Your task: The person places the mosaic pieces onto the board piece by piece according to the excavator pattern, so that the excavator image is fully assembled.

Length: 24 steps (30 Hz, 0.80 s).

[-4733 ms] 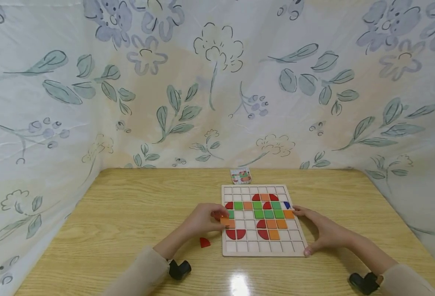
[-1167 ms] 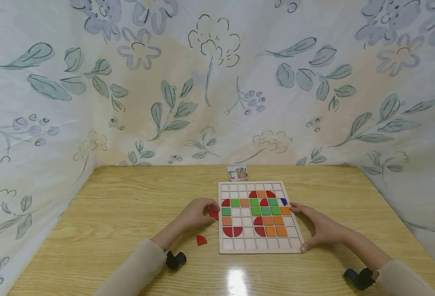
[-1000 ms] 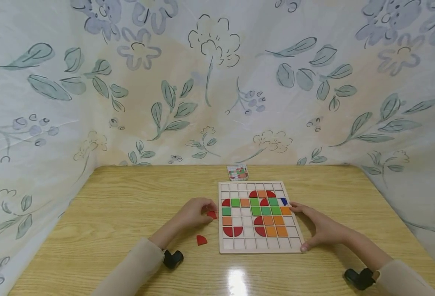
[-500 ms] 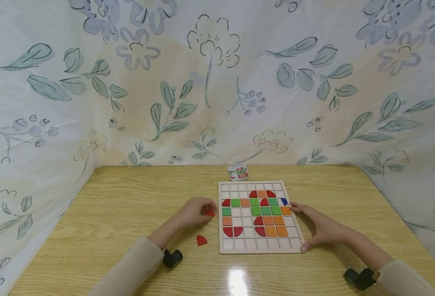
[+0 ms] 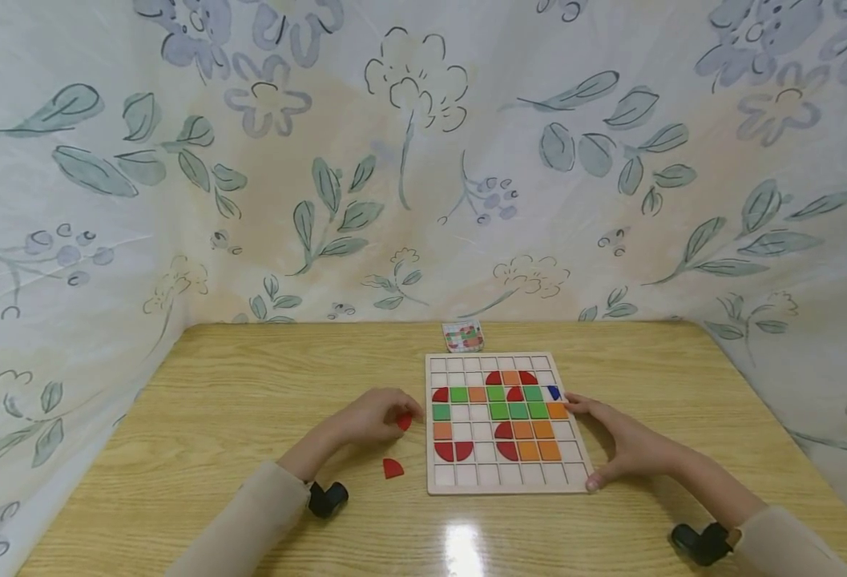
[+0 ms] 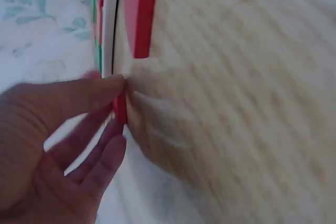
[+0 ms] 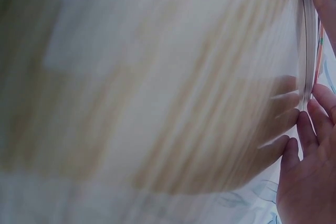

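My left hand [image 5: 380, 415] is just left of the wooden grid board [image 5: 455, 474] and pinches a red quarter-circle tile [image 5: 405, 421]. In the left wrist view, thumb and fingertips hold this red tile [image 6: 121, 109] on edge close to the tabletop. A second red quarter-circle tile [image 5: 393, 468] lies loose on the table, nearer the person. My right hand [image 5: 628, 445] rests along the board's right side, thumb at its near corner and fingers touching its edge. Red, green and orange tiles fill several cells. A dark blue piece [image 5: 554, 393] lies in a right-hand cell.
Behind the board stands a small pattern card [image 5: 462, 337] with a coloured grid. The wooden table [image 5: 272, 377] meets a floral cloth [image 5: 308, 200] at the back and sides. A black wrist device [image 5: 328, 499] sits on the left forearm, another [image 5: 700, 543] on the right.
An orange square from my left hand now fills a cell in the lower orange group. The left hand has drawn slightly left, now pinching a red tile. My right hand stays at the board.
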Available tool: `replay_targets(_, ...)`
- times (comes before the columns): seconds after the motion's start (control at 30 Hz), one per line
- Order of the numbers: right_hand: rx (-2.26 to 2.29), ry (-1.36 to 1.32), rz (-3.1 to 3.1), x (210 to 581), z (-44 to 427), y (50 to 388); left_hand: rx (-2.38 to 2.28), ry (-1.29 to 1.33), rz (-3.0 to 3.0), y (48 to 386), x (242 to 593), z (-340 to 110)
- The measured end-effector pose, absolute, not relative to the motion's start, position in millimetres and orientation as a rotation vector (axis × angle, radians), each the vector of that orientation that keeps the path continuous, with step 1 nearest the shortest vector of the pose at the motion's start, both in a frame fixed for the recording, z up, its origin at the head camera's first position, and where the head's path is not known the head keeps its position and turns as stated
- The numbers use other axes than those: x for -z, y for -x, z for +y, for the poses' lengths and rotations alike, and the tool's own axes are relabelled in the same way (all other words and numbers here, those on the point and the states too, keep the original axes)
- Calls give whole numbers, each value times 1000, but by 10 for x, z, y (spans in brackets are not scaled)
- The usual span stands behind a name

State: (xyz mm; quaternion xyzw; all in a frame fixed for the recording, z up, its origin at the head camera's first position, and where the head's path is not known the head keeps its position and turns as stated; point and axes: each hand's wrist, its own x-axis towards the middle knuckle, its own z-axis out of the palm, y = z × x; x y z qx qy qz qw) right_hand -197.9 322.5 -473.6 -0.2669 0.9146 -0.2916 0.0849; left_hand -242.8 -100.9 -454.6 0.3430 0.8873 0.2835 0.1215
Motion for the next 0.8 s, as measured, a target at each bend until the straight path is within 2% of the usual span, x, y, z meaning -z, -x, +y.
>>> replay_targets(0.27,891,792,2714,4746,3220,1992,-841,-788,2687,2431,4571,-1011)
replay_targets(0.57,902,793,2721,4761,3220,1983,-1023,-844,2587,2420,4590,-1112)
replay_targets(0.8,877,786,2730,4740,3212,1970,-1035,-791,2680,2394,4634,-1126)
